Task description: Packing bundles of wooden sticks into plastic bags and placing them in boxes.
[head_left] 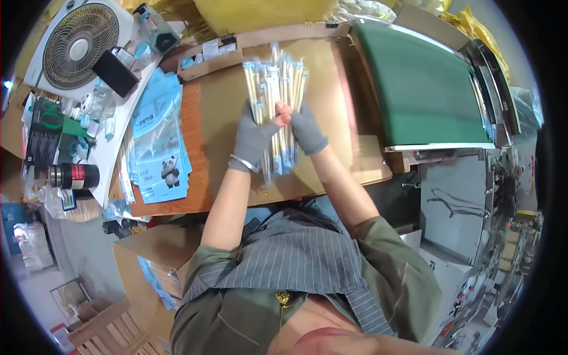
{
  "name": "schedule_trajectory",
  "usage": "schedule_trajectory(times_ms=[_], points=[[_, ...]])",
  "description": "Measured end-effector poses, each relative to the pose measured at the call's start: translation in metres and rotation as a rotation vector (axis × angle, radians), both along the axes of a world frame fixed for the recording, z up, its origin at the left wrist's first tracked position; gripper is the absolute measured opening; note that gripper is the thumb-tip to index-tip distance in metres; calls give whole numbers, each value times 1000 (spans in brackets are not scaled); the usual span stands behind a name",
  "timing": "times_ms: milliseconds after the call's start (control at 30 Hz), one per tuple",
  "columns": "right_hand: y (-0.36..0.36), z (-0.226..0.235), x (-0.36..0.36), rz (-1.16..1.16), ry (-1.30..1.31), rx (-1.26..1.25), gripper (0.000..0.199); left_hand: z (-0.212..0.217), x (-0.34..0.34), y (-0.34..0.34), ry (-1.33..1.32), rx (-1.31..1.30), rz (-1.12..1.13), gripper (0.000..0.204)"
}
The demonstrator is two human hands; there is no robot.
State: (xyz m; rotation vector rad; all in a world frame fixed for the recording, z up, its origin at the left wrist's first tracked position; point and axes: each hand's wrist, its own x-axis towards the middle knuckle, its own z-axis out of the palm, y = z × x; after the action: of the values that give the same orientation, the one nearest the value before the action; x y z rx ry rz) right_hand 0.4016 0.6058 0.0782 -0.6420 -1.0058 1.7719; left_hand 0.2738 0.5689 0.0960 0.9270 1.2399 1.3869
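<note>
A fan [78, 49] with a round wire grille stands on the white shelf [112, 155] that runs along the tabletop's left edge; nearer the person, a smooth black flask [74, 176] with a red label lies on its side. Thin, glossy blue-and-clear bags [157, 133] are piled, overlapping, on the tabletop's left edge, reaching its near left corner. Beside them a strip of reddish wooden tabletop [192, 124] shows. A shallow cardboard tray [208, 64] holding small packets sits at the far left corner.

The left hand [251, 139], in a grey knit fingerless glove with a bangle at the wrist, is curled around the left side of the sticks [275, 89]: slim, pale, straight pieces in clear film with blue ends, held upright in a loose fan above the middle of the tabletop. The right hand [306, 129], gloved alike, is closed around their right side, the thumbs close together in front.

Brown board [332, 103] shows between the right hand and the tabletop's right edge, where a flat green belt [426, 89] with a metal near edge rises.
</note>
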Motion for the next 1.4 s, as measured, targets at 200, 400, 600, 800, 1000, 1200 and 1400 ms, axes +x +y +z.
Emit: schedule_trajectory(times_ms=[200, 400, 600, 800, 1000, 1200, 1400], points=[[-15, 53, 14, 299, -48, 306, 99, 24, -35, -34, 227, 283, -219, 82], [-78, 102, -22, 240, -415, -57, 78, 30, -51, -72, 506, 188, -371, 60], [-80, 71, -48, 849, -257, 61, 47, -6, -44, -151, -785, -7, -475, 45], [-97, 25, -49, 650, -185, -119, 18, -5, -193, -194, 1028, -234, 19, 40], [-105, 26, -55, 543, -124, -229, 16, -69, -304, -217, 1916, 65, -68, 50], [-107, 32, -56, 540, -152, -168, 19, -70, -318, -211, 1987, 300, -166, 41], [-105, 31, -49, 549, -165, -149, 19, -51, -317, -197, 1653, -46, 120, 19]])
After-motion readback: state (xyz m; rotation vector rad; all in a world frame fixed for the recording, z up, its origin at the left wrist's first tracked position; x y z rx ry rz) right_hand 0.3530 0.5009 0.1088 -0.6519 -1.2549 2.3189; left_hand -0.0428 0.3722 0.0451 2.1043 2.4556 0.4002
